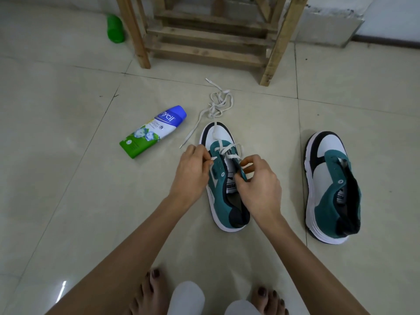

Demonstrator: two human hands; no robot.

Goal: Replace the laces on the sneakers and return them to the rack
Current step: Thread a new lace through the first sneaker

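Rack [204, 42] well beyond my fingers, for later. Second sneaker [329, 185] unlaced, off right of my right hand [256, 185]. Near sneaker [223, 201] directly under both hands.

My left hand [193, 171] pinches lace tip. Right fingers pinch teal eyelet flap, steadying it.

White lace [230, 147] crossed at front eyelets, slack heaped past toe.

My plan: keep lace flat, feed tip from underside, even both ends before next crossing.

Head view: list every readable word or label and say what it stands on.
"nycil": Nycil bottle, blue part.
"GERM EXPERT": same bottle, white band.
Bottle's smaller print: too blurred.
Tongue labels on centre sneaker and right-hand sneaker: upside down, too blurred to read.
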